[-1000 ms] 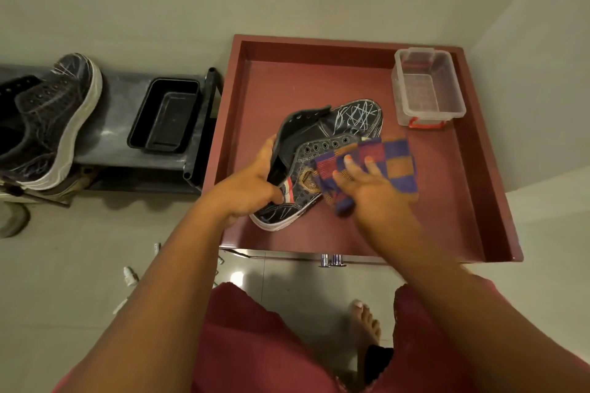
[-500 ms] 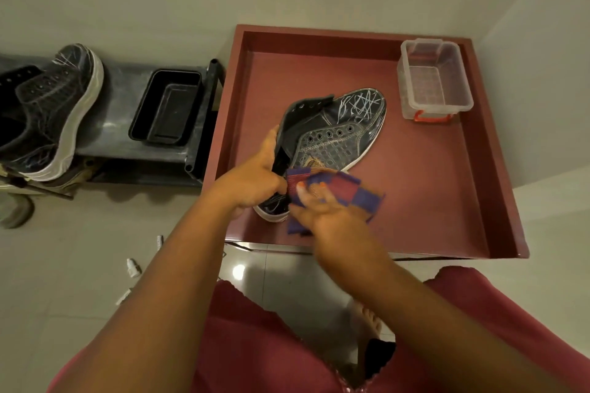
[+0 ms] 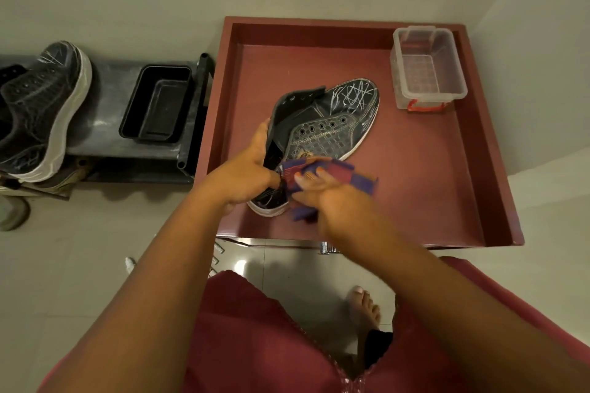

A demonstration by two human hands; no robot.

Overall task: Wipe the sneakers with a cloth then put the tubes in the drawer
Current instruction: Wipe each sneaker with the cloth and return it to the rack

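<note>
— While we look down from the head camera, we see the left hand (image 3: pixel 245 180) holding a black sneaker (image 3: pixel 322 137) by its heel collar, thumb up along the outer side, fingers curled inside the opening. That grip is closed on the shoe.

— Where's the sneaker sitting?

— On the red tray-like bench top (image 3: pixel 415 175), heel toward us near the front rim, toe pointing away and to the right. White scribble marks on the toe cap. Looks tipped on its side; sole edge shows at the heel.

— Right hand?

— We see the right hand (image 3: pixel 325 198) pressing a purple-and-red checked cloth (image 3: pixel 338 174) against the sneaker's side near the heel. Fingers lie over the cloth, slightly bent; cloth bunches under the palm and sticks out both sides. We read that grip as holding the cloth.

— Second sneaker?

— We see another black sneaker (image 3: pixel 41 112) with a white sole on the grey shelf (image 3: pixel 102 124) at left, well apart from the tray. A black rectangular tub (image 3: pixel 156 104) sits on the same shelf, between that shoe and the tray.

— Tubes?

— We spot small white items on the floor (image 3: pixel 129 263) below the left forearm, too small to identify. A metal drawer handle (image 3: pixel 327 247) shows under the tray's front rim.

— Anything else on the tray?

— A clear plastic box (image 3: pixel 427 68) with a red latch, far right corner, apart from the sneaker.
</note>
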